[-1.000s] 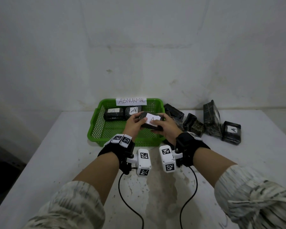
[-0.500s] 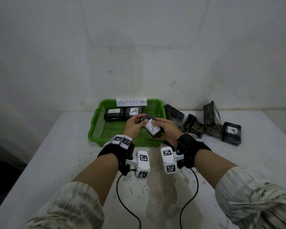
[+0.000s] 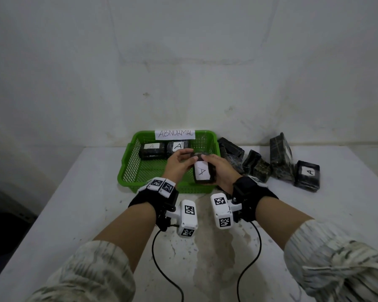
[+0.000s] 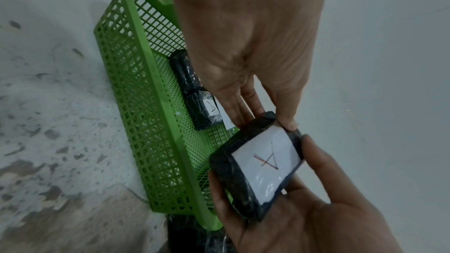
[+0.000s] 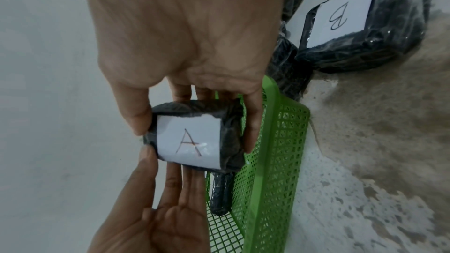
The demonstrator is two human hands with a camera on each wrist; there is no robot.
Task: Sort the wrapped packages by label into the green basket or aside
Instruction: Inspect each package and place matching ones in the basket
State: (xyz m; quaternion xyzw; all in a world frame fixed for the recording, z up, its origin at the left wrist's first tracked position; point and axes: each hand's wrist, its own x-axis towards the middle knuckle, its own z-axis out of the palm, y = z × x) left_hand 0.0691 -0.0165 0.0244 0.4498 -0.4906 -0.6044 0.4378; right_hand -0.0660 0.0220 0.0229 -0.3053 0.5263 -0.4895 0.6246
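Your right hand (image 3: 222, 171) grips the wrapped package (image 3: 203, 172) by its long sides, thumb on one edge and fingers curled around the other. Your left hand (image 3: 177, 165) pinches the far end of the same package between thumb and fingertips. You hold the package in the air, above the near right part of the green basket (image 3: 129, 168). Its white label (image 5: 190, 139) faces up and reads "A". Its long axis runs away from you, toward the wall. Two packages marked "A" (image 3: 178, 147) already lie at the back of the basket, under the "ABNORMAL" sign (image 3: 175, 134). The open basket floor lies directly ahead and to the left of both hands, so the placement is probably a short move forward and down. The left hand is nearer that space. More packages (image 3: 278, 159) sit on the table (image 3: 74, 203) to the right of the basket; one of these (image 5: 345, 14) shows a "B" label.
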